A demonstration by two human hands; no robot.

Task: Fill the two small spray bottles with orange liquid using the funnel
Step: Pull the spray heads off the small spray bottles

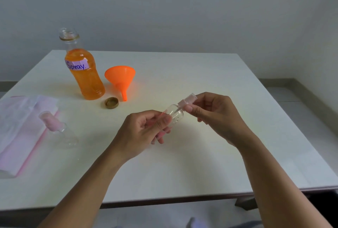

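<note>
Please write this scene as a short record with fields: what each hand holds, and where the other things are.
left hand: holds body of small clear bottle, empty
right hand: grips its pink spray top, at the neck
second small bottle: lying left, pink top on
big bottle: upright, open, orange liquid, label "Spray."
cap: on table, before big bottle
funnel: on its side, beside big bottle
plastic bag: far left

White table. Standing on it: open bottle of orange liquid, labelled "Spray". Beside it: orange funnel on its side, gold cap. Left edge: pink-white plastic pouch; small spray bottle lying, possibly overlapping it.
</note>
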